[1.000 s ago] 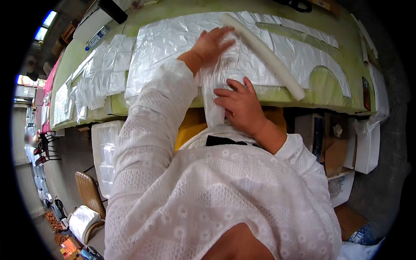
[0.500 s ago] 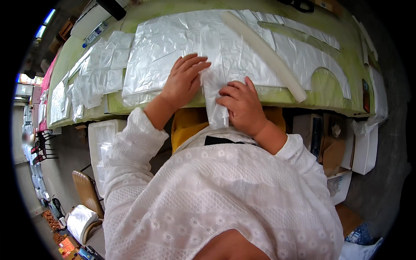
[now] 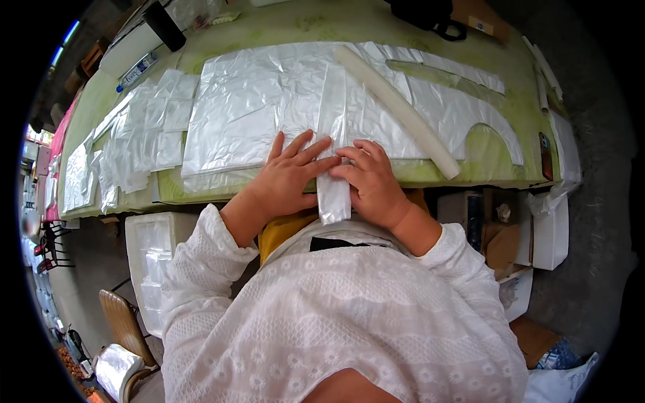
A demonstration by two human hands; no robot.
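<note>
1. Head view: a long, narrow strip of folded white plastic runs toward the person between the two hands, its near end extending past the edge of the green-covered table.
2. The left hand is palm-down at the strip's left, fingers spread and nearly straight; the longer fingertips reach across onto the plastic, while the thumb points at its left edge, lower down.
3. The right hand is at the strip's right, fingers bent leftward with their tips over the plastic, close to the left fingertips; whether they pinch it, I cannot tell.
4. Beyond the fingertips, the strip's far part lies on wide, glossy white plastic sheets.
5. A pale tube rests aslant on those sheets, right of the strip.
6. Smaller plastic pieces lie farther left, with a bottle beyond them; a dark phone lies near the table's right end.
</note>
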